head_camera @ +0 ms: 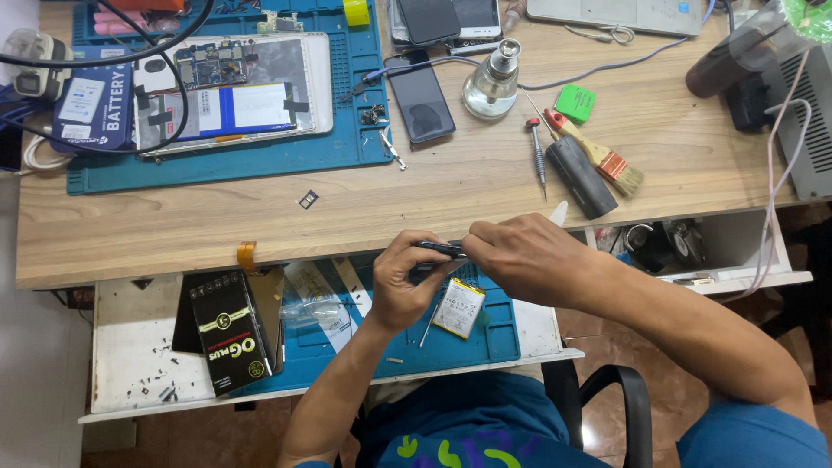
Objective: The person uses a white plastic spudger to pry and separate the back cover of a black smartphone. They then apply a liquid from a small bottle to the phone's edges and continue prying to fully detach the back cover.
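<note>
Both hands meet over the pull-out tray (130,347): the left hand (403,282) and right hand (520,256) each pinch one dark phone (440,250) between them, edge-on. One white battery (459,308) lies just below. On the wooden surface (433,191) lie one screwdriver (537,154), one brush (598,156) and one opened tablet (234,91).

Phone-repair workbench: opened tablet (230,91), screwdriver (537,156).

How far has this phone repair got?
Done: a tablet lies opened, its board bare. In hand: both the left hand and right hand grip a thin dark phone part. Left: a loose battery waits on the blue mat.
</note>
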